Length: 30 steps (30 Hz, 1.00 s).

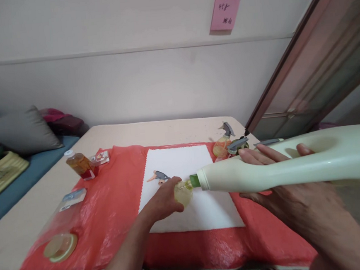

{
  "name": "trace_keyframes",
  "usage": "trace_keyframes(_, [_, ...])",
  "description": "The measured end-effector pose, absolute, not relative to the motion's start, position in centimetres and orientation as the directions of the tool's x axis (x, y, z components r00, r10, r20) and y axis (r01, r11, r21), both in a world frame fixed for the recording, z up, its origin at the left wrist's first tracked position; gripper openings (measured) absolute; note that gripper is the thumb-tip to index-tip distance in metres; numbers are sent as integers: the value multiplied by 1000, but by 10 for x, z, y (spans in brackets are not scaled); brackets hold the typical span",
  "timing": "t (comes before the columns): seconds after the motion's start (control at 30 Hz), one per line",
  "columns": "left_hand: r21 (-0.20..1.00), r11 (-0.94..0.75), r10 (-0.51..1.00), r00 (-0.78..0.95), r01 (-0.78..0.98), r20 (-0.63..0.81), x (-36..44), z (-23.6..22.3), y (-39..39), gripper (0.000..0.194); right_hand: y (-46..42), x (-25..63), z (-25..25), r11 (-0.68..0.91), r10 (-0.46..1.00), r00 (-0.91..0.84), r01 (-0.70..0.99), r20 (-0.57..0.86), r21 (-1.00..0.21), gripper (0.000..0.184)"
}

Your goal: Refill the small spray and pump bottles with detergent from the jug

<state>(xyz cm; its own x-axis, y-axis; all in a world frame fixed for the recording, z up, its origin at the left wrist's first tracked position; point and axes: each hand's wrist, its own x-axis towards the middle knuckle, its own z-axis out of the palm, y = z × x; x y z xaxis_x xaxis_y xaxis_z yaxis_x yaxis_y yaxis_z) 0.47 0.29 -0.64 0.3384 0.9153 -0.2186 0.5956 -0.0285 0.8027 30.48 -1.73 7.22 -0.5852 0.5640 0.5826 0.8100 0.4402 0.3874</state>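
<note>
In my right hand (284,193) is a large pale green jug (248,175), tipped nearly level with its green spout (195,181) pointing left. The spout meets the neck of a small, clear yellowish spray bottle (183,194). My left hand (165,200) is wrapped round that small bottle, over a white sheet (195,217). Just beyond my left hand, a grey and orange spray trigger head (158,176) lies on the sheet. Whether liquid is flowing between the two, I cannot make out.
Red plastic film (111,211) covers much of the table. At the back right stand a spray bottle (221,147) and other trigger heads. On the left are a bottle of amber drink (81,164), a clear packet (73,199) and a round yellowish lid (61,248).
</note>
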Motion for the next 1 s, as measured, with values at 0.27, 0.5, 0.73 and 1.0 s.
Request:
trace_keyframes(0.27, [802, -32, 914, 342, 596, -218, 5, -6, 3, 60, -16, 306, 72, 435, 547, -599, 800, 585, 413, 62])
trace_keyframes(0.5, [803, -29, 914, 341, 595, -219, 5, -4, 3, 58, -18, 303, 76, 440, 570, -581, 813, 580, 381, 55])
trace_keyframes(0.73, [789, -31, 926, 315, 614, -209, 6, -9, 3, 64, -20, 301, 73, 452, 616, -521, 848, 591, 278, 54])
trace_keyframes(1.0, [789, -16, 927, 305, 614, -218, 8, -8, 4, 65, -19, 301, 73, 465, 607, -539, 837, 584, 289, 60])
